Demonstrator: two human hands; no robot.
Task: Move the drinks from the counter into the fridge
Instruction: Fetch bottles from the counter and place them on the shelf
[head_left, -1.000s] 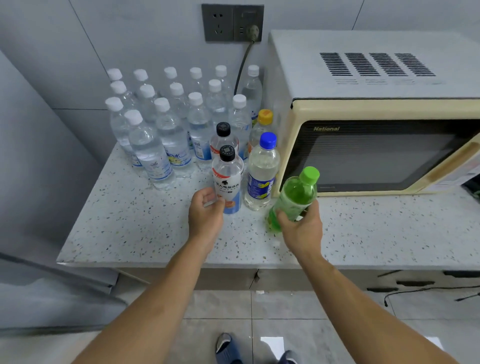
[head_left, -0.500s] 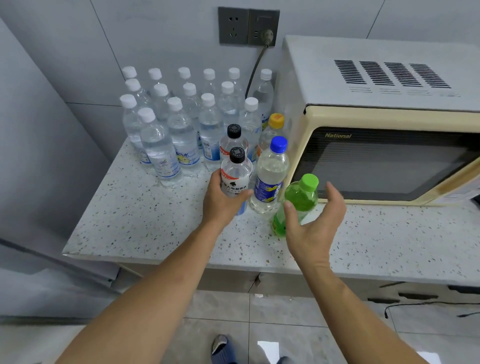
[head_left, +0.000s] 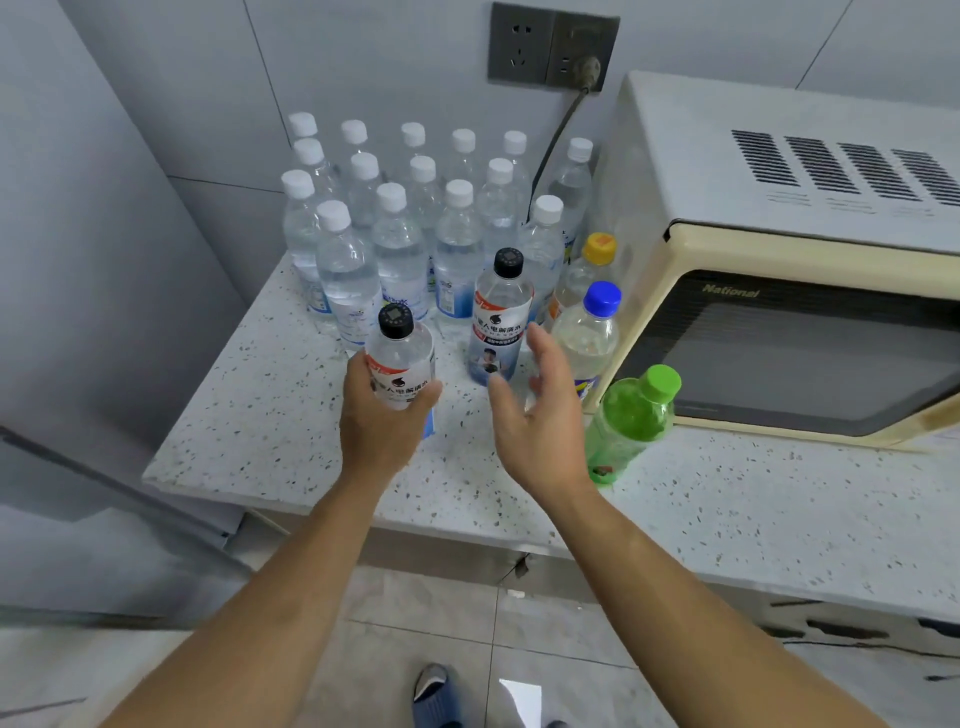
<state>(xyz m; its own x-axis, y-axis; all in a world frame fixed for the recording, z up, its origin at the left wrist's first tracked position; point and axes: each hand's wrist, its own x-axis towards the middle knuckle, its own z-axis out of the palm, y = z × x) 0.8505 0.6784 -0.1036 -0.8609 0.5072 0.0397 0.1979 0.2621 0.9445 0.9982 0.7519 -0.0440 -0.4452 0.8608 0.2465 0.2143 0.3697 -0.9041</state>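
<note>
My left hand (head_left: 382, 415) grips a clear black-capped bottle (head_left: 401, 358) with a red and white label, held upright just over the speckled counter (head_left: 260, 415). My right hand (head_left: 540, 421) is open with fingers spread, close in front of a second black-capped bottle (head_left: 500, 317) that stands on the counter; it holds nothing. A blue-capped bottle (head_left: 592, 332) and a yellow-capped bottle (head_left: 589, 265) stand to the right of that one. A green bottle (head_left: 631, 421) stands on the counter right of my right hand. Several white-capped water bottles (head_left: 400, 244) crowd the back.
A cream microwave (head_left: 800, 291) fills the counter's right side, its cord plugged into a wall socket (head_left: 553, 49). A grey fridge side (head_left: 78, 260) stands at the left. Below the counter edge are tiled floor and my shoe (head_left: 434, 691).
My left hand has taken the front black-capped bottle and pulled it left and nearer. My right hand let go of the green bottle, now standing, and moved left toward the second black-capped bottle.
</note>
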